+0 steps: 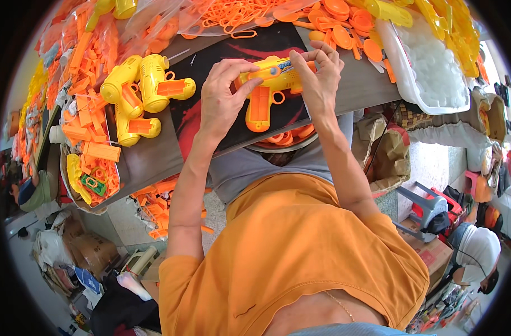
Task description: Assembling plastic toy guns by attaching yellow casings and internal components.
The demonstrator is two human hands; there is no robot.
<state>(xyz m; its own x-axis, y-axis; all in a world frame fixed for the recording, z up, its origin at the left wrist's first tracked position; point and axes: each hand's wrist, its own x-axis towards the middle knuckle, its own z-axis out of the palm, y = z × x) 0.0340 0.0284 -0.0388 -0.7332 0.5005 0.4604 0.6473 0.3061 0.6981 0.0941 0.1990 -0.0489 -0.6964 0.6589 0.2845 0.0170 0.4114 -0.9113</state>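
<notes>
At the table [154,159] edge, the left hand [221,99] and right hand [321,75] grip a yellow toy gun [269,81] from either side, steadying it above a dark mat [210,120], orange grip pointing down, fingertips pressing its top. Finished yellow toy guns [138,92] lie grouped just left; loose orange plastic parts [87,61] and a white tray [429,78] crowd the far edge.

Two hands, left hand [222,98] and right hand [321,75], on one yellow toy gun [269,78] with an orange grip. Beside it, three more assembled toy guns [138,92] (yellow bodies, orange grips). One white tray [421,98] of white balls. Loose orange parts [90,61] heaped beyond counting.
</notes>
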